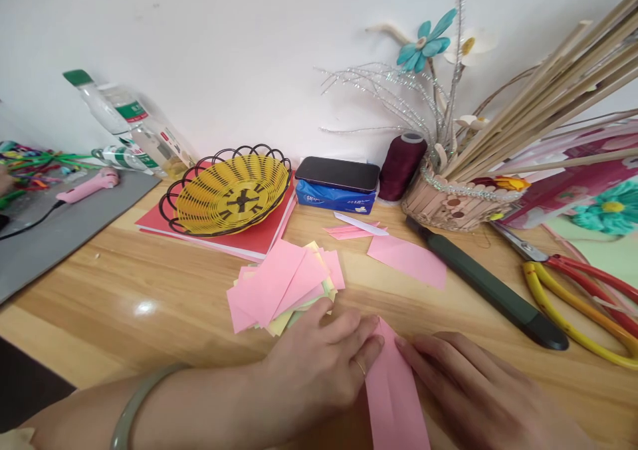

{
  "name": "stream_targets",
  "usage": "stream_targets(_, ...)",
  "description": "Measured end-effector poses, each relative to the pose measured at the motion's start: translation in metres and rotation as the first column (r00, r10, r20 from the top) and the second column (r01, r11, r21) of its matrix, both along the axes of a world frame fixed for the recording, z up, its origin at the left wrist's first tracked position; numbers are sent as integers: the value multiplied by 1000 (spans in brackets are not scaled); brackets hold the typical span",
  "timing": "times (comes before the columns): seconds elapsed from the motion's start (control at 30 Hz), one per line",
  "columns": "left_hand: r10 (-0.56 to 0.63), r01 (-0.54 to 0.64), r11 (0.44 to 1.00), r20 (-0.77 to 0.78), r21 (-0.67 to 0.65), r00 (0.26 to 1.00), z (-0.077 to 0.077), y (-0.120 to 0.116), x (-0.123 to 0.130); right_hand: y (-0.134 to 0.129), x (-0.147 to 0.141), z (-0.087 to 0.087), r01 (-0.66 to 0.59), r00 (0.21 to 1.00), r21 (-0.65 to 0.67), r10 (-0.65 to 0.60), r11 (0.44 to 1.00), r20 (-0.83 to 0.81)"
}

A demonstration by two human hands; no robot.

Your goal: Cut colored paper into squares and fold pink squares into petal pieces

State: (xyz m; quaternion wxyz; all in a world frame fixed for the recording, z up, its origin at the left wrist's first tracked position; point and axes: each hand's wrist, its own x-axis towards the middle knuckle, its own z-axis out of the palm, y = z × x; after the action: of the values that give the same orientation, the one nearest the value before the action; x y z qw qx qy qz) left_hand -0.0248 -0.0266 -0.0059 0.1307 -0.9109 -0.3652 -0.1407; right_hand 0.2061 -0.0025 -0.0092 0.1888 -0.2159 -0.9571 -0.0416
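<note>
A pink paper strip (395, 397), with a crease line along its length, lies on the table in front of me. My left hand (323, 350) grips its top left corner between thumb and fingers; a ring and a bracelet are on that hand and wrist. Opposite, my right hand (478, 390) has its thumb and fingertips at the upper right edge of the strip, apparently pinching it. Just beyond my left hand is a loose pile of pink, yellow and green paper pieces (284, 284). A single pink sheet (409, 259) and some thin folded pink strips (351, 230) lie farther back.
To the right are a dark green cutter (488, 287) and scissors (578, 297). A yellow basket (234, 191) rests on red paper (154, 219). Behind stand a phone (339, 173) on a tissue pack (333, 197), a thread spool (403, 167) and a stick-filled holder (443, 204). A pink glue gun (90, 185) lies left.
</note>
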Motion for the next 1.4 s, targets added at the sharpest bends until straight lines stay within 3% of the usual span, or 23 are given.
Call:
stream_targets(0.13,-28,28,999,17,-23,999,0,2,-3,-7,3,2,33,999,-103,-35,994,-23)
stream_targets(0.23,-59,63,992,39,-112,998,-2,7,-8,-13,-2,9,64,998,-161,-67,985,-17)
stream_targets(0.37,-105,126,966,102,-226,989,2,14,-12,-19,-12,9,-14,999,-160,6,987,-48)
stream_targets(0.5,-74,117,984,290,-134,954,13,8,-10,-22,-16,2,-81,988,-115,64,990,-137)
stream_targets(0.57,-120,167,981,365,-101,923,18,1,-10,-21,-17,4,-64,989,-82,52,995,-137)
stream_targets(0.67,-224,272,952,287,-142,932,18,-6,-11,-16,-19,13,-32,995,5,33,999,-95)
stream_targets(0.77,-191,213,970,178,-115,965,13,-6,-13,-12,-21,20,32,999,76,-28,997,-44)
stream_targets(0.87,-180,192,977,133,-88,975,9,-2,-15,-11,-24,20,95,995,59,-93,994,-25)
stream_targets(1.07,-146,208,932,217,-296,965,7,6,-20,-11,-30,16,10,998,24,-9,1000,-56)
stream_targets(1.23,-109,222,910,312,-350,944,2,10,-23,-5,-32,13,-2,998,-127,-7,992,-70)
stream_targets(1.4,-150,191,961,207,-200,967,1,7,-22,-6,-34,9,79,989,-364,-119,928,-89)
